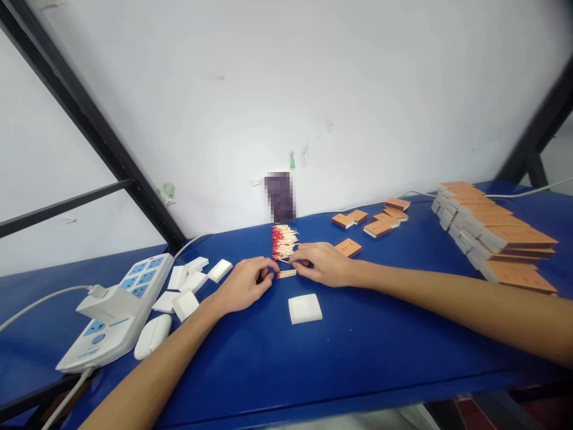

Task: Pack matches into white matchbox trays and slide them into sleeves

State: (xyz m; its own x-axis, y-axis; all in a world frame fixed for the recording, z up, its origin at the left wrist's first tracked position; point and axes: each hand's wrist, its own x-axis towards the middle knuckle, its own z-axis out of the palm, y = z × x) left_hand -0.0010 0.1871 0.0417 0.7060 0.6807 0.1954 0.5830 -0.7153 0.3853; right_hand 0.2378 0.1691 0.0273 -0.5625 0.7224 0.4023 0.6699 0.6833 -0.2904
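Note:
A short row of red-tipped matches lies on the blue table between my two hands. My left hand is beside the red heads, thumb and index finger apart and curved toward them. At the plain stick ends is my right hand, its fingers bent and apart, the tips touching or very close to the sticks. Just beyond lies a larger heap of loose matches, heads mostly to the left. Nearer to me, a white matchbox tray rests on the table; its inside does not show clearly.
Several white trays lie at left beside a white earbud case and a power strip with a plugged-in charger. Orange matchbox sleeves are scattered behind my right arm. Stacked matchboxes stand far right. A blurred purple object leans by the wall.

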